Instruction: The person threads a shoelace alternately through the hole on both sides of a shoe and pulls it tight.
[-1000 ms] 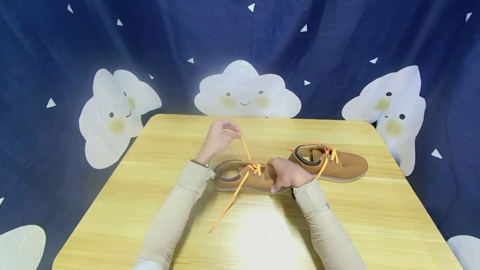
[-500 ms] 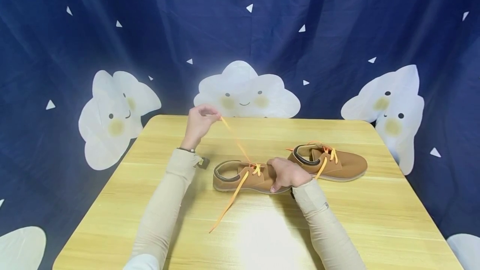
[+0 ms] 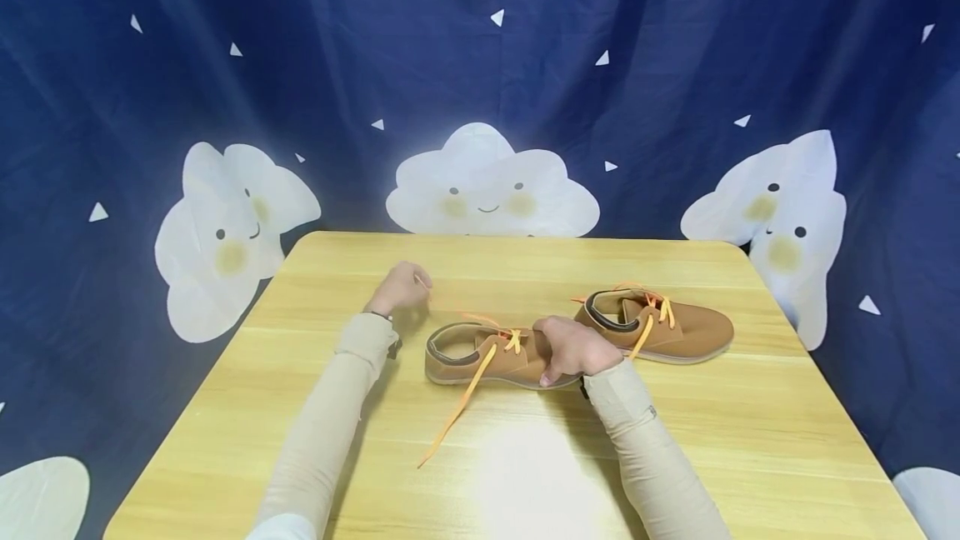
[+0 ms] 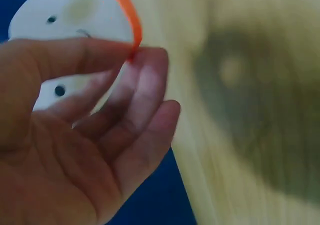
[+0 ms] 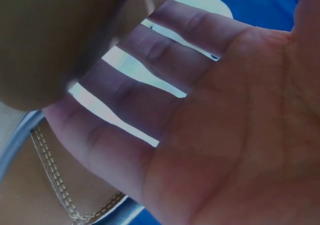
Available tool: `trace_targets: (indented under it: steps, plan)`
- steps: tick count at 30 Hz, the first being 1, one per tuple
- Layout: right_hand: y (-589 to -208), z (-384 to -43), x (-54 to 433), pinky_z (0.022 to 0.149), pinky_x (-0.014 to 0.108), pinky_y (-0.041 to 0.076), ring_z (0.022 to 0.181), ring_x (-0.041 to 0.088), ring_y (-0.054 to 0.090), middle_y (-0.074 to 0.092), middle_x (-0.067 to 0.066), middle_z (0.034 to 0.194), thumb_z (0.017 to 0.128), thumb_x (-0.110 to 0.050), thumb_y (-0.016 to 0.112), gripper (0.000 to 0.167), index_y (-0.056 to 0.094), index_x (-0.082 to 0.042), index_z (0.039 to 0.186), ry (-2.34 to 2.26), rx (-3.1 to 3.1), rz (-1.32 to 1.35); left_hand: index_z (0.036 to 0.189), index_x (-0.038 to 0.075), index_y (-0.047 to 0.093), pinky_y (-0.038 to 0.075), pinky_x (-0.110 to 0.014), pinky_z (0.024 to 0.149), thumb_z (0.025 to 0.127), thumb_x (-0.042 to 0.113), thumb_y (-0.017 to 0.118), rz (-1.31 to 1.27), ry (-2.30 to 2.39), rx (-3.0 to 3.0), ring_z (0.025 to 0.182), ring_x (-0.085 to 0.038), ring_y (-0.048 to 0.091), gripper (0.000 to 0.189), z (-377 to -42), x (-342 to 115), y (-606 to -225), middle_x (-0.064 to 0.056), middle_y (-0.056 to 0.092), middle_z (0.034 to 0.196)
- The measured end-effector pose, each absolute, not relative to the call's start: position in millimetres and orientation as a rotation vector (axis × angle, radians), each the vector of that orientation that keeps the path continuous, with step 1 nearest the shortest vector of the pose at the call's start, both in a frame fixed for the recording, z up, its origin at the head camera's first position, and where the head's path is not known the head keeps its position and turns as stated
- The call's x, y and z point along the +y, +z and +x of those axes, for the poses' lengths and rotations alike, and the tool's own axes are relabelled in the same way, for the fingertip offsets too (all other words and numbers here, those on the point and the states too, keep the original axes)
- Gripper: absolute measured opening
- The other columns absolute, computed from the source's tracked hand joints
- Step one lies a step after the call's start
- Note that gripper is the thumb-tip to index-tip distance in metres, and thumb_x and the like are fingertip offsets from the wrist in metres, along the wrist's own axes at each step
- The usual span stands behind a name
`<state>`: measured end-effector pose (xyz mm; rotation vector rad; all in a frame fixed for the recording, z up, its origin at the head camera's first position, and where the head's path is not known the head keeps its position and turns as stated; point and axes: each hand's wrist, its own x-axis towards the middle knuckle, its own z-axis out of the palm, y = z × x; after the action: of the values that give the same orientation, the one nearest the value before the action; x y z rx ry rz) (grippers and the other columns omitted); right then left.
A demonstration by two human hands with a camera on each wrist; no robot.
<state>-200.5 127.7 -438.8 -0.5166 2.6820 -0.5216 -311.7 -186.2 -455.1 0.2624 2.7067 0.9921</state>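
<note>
A brown shoe [image 3: 450,370] with orange laces sits on the table, its toe to the right. My right hand [image 3: 581,348] grips its toe from above, hiding the toe's tip; in the right wrist view that hand's fingers [image 5: 155,85] curve around the toe. Left of and behind the shoe is my left hand [image 3: 402,288]. In the left wrist view its thumb and forefinger pinch the end of an orange shoelace [image 4: 131,17]. The stretch of lace between shoe and hand is blurred in the head view. The other lace end [image 3: 457,415] lies across the near side.
A second brown shoe [image 3: 701,330] with orange laces stands right behind my right hand, close to the first. Both are on a light wooden table [image 3: 247,407]. A dark blue curtain [image 3: 480,40] with white clouds hangs past its far edge.
My left hand, pinching the lace, first moved left and up, away from the shoe, and has since come down toward the table. The lace has gone slack. My right hand has stayed put.
</note>
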Motion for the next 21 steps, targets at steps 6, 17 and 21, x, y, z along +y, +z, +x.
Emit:
trace_targets:
  steps: [6, 17, 21]
  plan:
    - [-439.0, -200.7, 128.2, 0.078, 0.038, 0.054, 0.088, 0.02, 0.06, 0.063, 0.003, 0.093, 0.065, -0.014, 0.097, 0.047, 0.062, -0.011, 0.096, -0.531, 2.679, -0.512, 0.133, -0.001, 0.063, 0.048, -0.057, 0.111, 0.103, 0.011, 0.056, 0.616, 0.826, 2.656, 0.131, -0.041, 0.059, 0.034, -298.0, -163.7, -455.5, -0.021, 0.065, 0.138]
    - [-441.8, -204.0, 129.0, 0.076, 0.037, 0.053, 0.085, 0.019, 0.059, 0.063, 0.002, 0.091, 0.065, -0.013, 0.097, 0.047, 0.062, -0.012, 0.095, -0.538, 2.682, -0.497, 0.114, 0.014, 0.071, 0.054, -0.039, 0.1, 0.111, 0.035, 0.046, 1.026, 0.746, 2.291, 0.106, -0.016, 0.066, 0.033, -278.3, -118.7, -427.5, -0.003, 0.071, 0.109]
    - [-441.5, -203.9, 128.3, 0.076, 0.037, 0.053, 0.086, 0.019, 0.059, 0.063, 0.002, 0.09, 0.065, -0.013, 0.098, 0.047, 0.062, -0.012, 0.095, -0.534, 2.682, -0.499, 0.11, 0.014, 0.07, 0.053, -0.038, 0.101, 0.11, 0.033, 0.049, 1.013, 0.741, 2.307, 0.107, -0.015, 0.064, 0.027, -277.4, -118.6, -429.5, -0.001, 0.07, 0.11]
